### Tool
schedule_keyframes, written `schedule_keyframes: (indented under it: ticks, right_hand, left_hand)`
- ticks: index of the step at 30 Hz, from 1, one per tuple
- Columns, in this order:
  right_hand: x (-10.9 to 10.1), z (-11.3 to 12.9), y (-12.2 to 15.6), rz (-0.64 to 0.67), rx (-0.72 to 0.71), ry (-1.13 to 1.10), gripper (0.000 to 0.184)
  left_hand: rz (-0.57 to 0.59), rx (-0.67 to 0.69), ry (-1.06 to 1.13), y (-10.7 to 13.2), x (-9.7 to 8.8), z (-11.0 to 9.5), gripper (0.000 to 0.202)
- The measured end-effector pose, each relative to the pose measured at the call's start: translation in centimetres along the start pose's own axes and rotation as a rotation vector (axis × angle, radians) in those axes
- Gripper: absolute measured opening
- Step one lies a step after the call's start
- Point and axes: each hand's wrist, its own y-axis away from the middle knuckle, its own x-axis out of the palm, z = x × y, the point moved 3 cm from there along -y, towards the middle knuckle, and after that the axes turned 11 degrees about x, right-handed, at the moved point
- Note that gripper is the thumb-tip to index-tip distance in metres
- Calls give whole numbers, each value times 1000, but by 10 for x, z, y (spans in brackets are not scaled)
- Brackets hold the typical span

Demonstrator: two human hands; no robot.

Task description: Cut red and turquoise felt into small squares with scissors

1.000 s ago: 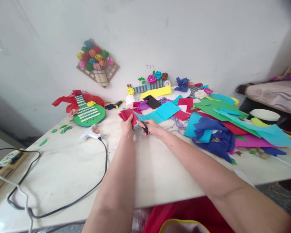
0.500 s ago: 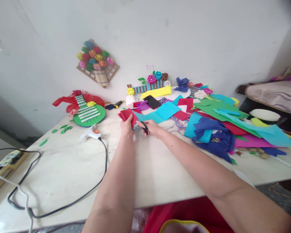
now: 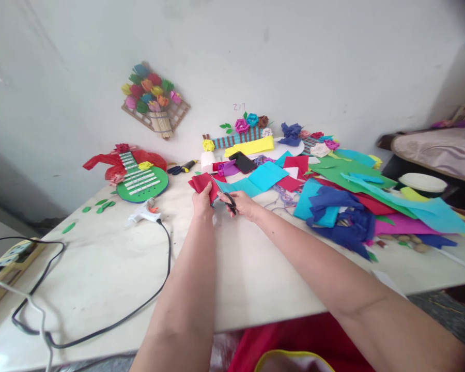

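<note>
My left hand [image 3: 203, 200] pinches a folded piece of red paper [image 3: 202, 183], thumb on top, above the far middle of the table. In my right hand [image 3: 242, 203] is a pair of scissors [image 3: 230, 203] with black handles, fingers closed around the grips. The scissor blades point up and left against the right side of the red paper; whether they are cutting through it I cannot tell. Just behind the scissors lie sheets of light blue paper [image 3: 268, 176]. A black phone [image 3: 243, 162] rests beyond them.
A white glue gun [image 3: 145, 212] with a black cord lies to the left, near a green guitar-shaped craft [image 3: 142, 184] and green paper leaves [image 3: 105, 207]. Pliers [image 3: 182, 168] lie behind. Coloured paper, including dark blue pieces [image 3: 341, 209], is heaped on the right. A power strip [image 3: 13, 258] sits at far left.
Both hands, the red paper and the scissors stay in nearly the same place. The whole view has shifted very slightly.
</note>
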Motion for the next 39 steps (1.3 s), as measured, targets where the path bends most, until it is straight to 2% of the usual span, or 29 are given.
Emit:
schedule_keyframes:
  ticks: [13,23,28,34,39]
  right_hand:
    - [0,-5,-7,24,-41,-24,46]
    - [1,-6,-9,-11,-71,-5,38]
    - [2,-4,-5,-1,-42,-31,38]
    - [-3,1,3,33,55,13,47]
    - [-7,7,5,22,34,46,48]
  left_hand:
    - [-12,4,11,-2,-1,0,13]
    - [-14,4,2,-3,-2,1,13]
    - [-26,-4,-9,-2,-2,-2,13]
    - [-4,-10,-7,0,-3,-5,14]
    - [-8,-16,12,-4,-7,-4,13]
